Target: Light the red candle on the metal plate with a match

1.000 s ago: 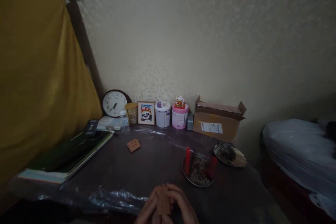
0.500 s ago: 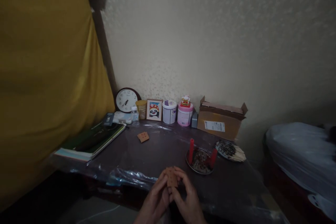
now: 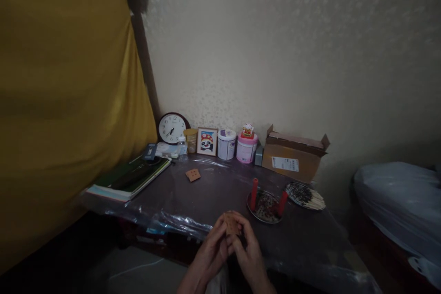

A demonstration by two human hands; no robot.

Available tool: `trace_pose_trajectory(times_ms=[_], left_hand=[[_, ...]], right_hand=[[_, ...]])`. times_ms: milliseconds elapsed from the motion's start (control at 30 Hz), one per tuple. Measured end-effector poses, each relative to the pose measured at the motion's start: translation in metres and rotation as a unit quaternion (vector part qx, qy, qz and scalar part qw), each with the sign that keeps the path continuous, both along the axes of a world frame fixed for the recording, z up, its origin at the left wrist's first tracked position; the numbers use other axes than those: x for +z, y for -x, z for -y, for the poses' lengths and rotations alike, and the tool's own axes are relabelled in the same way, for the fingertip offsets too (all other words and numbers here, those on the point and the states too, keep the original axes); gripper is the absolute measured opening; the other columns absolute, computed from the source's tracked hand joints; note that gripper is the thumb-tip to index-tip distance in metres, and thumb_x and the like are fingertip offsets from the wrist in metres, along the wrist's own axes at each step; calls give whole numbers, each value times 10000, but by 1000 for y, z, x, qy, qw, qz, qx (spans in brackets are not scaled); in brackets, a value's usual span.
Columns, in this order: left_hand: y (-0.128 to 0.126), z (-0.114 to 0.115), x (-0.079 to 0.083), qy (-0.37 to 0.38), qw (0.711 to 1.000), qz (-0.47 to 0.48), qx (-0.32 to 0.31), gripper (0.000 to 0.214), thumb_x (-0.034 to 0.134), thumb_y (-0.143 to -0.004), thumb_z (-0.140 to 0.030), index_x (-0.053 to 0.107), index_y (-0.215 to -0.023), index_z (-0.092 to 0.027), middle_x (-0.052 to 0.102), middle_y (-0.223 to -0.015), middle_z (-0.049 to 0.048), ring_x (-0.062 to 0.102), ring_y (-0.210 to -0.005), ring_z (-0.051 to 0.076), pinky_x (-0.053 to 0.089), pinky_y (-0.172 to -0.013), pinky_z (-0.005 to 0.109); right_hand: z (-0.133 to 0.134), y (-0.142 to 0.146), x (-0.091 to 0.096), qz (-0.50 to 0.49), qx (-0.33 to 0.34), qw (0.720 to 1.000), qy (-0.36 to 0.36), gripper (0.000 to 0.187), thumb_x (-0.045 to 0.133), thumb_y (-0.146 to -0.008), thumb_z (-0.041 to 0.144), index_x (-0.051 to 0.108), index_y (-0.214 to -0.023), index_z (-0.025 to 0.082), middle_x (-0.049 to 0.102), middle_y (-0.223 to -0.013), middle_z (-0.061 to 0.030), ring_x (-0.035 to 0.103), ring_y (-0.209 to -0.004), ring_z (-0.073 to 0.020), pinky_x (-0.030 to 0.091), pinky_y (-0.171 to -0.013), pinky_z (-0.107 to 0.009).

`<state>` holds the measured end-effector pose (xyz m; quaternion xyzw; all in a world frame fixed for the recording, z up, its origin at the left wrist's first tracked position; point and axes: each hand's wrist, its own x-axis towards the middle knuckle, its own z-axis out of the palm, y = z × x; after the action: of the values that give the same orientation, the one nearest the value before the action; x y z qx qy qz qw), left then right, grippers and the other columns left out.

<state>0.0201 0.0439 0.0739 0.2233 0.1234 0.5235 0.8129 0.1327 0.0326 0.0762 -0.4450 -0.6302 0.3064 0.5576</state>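
Both hands meet at the bottom centre over the near edge of a dark table (image 3: 213, 195) covered in clear plastic. My left hand (image 3: 208, 252) and my right hand (image 3: 248, 251) pinch a small brown card-like piece (image 3: 231, 223) between their fingertips. A second brown piece with dots (image 3: 193, 174) lies flat on the table farther back, left of centre. Just beyond my hands stands a metal plate (image 3: 264, 205) with two red candles (image 3: 254, 188).
Along the wall stand a clock (image 3: 171, 128), a small framed picture (image 3: 207, 141), tins (image 3: 226, 144), a pink jar (image 3: 246, 148) and an open cardboard box (image 3: 292, 157). Books (image 3: 129, 178) lie at left beside a yellow curtain (image 3: 62, 101). A dish of sticks (image 3: 305, 195) and a plastic-covered bundle (image 3: 399, 202) sit right.
The view has pulled back and shifted, so the table looks smaller and the floor shows. My hands stay together on the brown piece, now higher in the picture.
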Motion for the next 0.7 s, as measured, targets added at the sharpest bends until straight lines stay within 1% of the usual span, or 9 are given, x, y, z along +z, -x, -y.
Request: trace_pose_trajectory(times_ms=[133,233,300,367,467,500,567,633,700], left_hand=[[-2,-1,-3,-2,1000,-1,-5,238,516,-855,-237,584,-1082,-211,688,-921,65,637,-833,159,446,-740,274],[-3,0,-3,9,1000,2,-10,250,521,-853,-243,574,-1096,-214,688,-905,59,638,-829,162,447,-758,290],[-1,0,-3,19,1000,2,-11,257,528,-850,-240,571,-1101,-206,688,-888,56,638,-831,159,444,-770,286],[1,1,-3,22,1000,3,-11,264,527,-851,-227,565,-1111,-200,686,-887,56,636,-832,153,443,-761,273],[5,1,-4,13,1000,-1,-25,292,512,-858,-239,539,-1147,-206,679,-914,64,636,-817,151,447,-749,274],[6,2,-4,11,999,-6,-34,308,511,-859,-255,528,-1163,-210,676,-919,67,637,-807,152,450,-743,277],[9,2,-5,8,998,-22,-55,340,511,-857,-290,509,-1188,-213,671,-915,73,639,-782,153,457,-717,276],[10,3,-4,6,996,-39,-77,357,507,-856,-313,501,-1197,-206,669,-899,82,638,-761,151,457,-673,259],[11,3,-4,3,993,-55,-100,355,496,-860,-322,504,-1191,-195,669,-885,94,637,-744,149,454,-647,248]], right_hand=[[0,2,2,-5,-1,1000,17,304,516,-843,275,555,-1141,225,591,-1204,-67,549,-1118,-203,448,-949,-329],[-1,3,3,-8,-11,1000,16,289,517,-849,296,568,-1123,219,580,-1215,-75,533,-1136,-210,432,-965,-340],[-1,2,5,-10,-5,1000,10,279,527,-843,292,575,-1107,216,575,-1217,-77,525,-1143,-213,418,-976,-347],[-1,-3,10,-15,32,999,21,313,565,-816,285,562,-1122,219,582,-1205,-75,536,-1126,-213,418,-971,-354],[-2,-18,18,-42,127,988,78,430,634,-763,286,523,-1176,238,601,-1182,-61,567,-1085,-210,442,-933,-359],[-2,-23,21,-55,147,983,97,431,641,-760,296,526,-1172,243,610,-1168,-58,574,-1073,-209,449,-919,-359],[-5,-33,26,-70,136,981,118,345,633,-767,342,582,-1089,231,643,-1096,-58,595,-1026,-212,459,-889,-356],[-9,-39,28,-63,84,987,122,267,625,-764,402,643,-944,205,676,-965,-54,619,-937,-213,468,-849,-351],[-11,-42,27,-55,50,989,127,267,623,-753,440,665,-835,190,683,-853,-41,627,-850,-205,478,-804,-335]])
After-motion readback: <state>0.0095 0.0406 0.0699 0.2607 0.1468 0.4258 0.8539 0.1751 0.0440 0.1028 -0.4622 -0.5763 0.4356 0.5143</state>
